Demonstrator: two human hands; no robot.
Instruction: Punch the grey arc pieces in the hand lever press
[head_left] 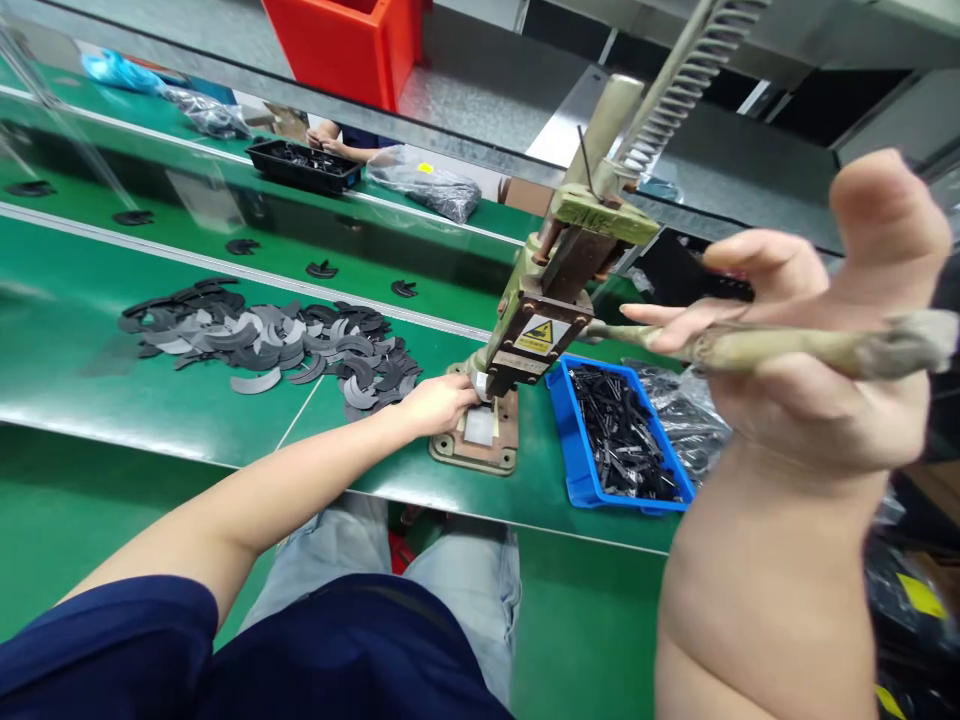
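Note:
A green hand press (536,310) with a warning label stands on the green bench. My left hand (446,402) reaches in under its ram, fingers closed at a small grey piece (480,386) on the press base (472,455); the fingertips are partly hidden. At the right, close to the camera, my right hand (817,330) is on the press lever (780,350), which lies across the palm. Some of its fingers curl about the lever, while one stands raised. Left of the press lies a heap of curved grey and black pieces (277,340).
A blue bin (581,465) of black parts sits right of the press, with plastic bags (682,410) beside it. Curved parts (322,270) lie spaced along the strip behind. Across it are a black tray (300,170) and another person's hands (330,140). A red bin (337,50) rests on the shelf.

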